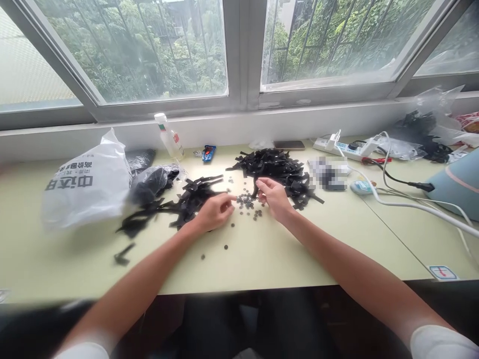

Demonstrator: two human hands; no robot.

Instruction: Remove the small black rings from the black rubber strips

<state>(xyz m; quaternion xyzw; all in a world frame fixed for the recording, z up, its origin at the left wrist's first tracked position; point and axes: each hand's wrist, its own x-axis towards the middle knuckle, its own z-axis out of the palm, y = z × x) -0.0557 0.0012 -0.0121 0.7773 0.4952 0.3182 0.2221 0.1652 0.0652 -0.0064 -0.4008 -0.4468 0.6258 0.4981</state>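
Observation:
Between my two hands lies a loose pile of small dark round discs (pixel 246 201), button-like, on the pale green table. My left hand (pixel 216 212) rests at the pile's left side with its fingers curled together; whatever they may hold is hidden. Pinched in the fingertips of my right hand (pixel 276 200) is a black fabric strip (pixel 255 189), hanging down at the pile's right edge. A big heap of black strips (pixel 271 167) lies behind my right hand. Another heap of strips (pixel 192 197) spreads behind and left of my left hand.
A white plastic bag (pixel 90 182) and a clear bottle (pixel 171 139) stand at the left. A blue packet (pixel 208 153) and a phone (pixel 289 145) lie along the back. A power strip (pixel 346 145), white cables and a computer mouse (pixel 362 187) occupy the right.

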